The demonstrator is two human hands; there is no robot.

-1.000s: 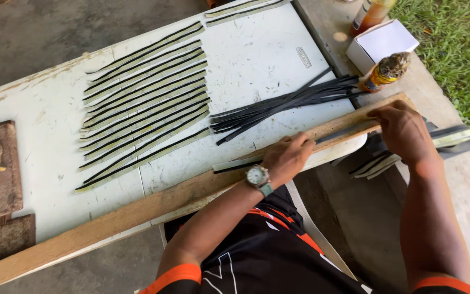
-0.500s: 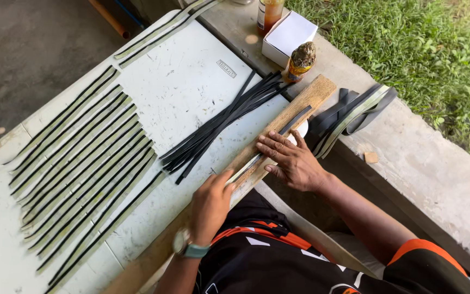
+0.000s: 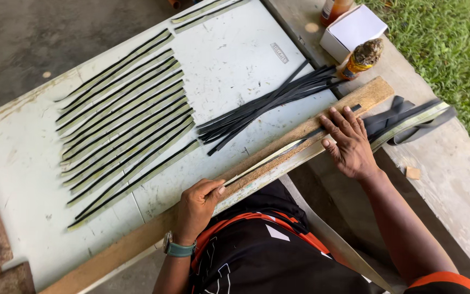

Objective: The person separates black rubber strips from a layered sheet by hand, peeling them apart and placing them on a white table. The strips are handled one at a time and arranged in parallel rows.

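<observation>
Left hand (image 3: pixel 199 202) pinching strip (image 3: pixel 278 154) end, right hand (image 3: pixel 349 142) flat, pressing it onto plank (image 3: pixel 305 130). Could slip sideways if pressure eases.

Rough wooden plank (image 3: pixel 300 136); matt black rubbery strips (image 3: pixel 262 109).

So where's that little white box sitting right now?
The white box sits at the top right of the head view on the concrete ledge, beside a brown bottle and near the grass.
</observation>
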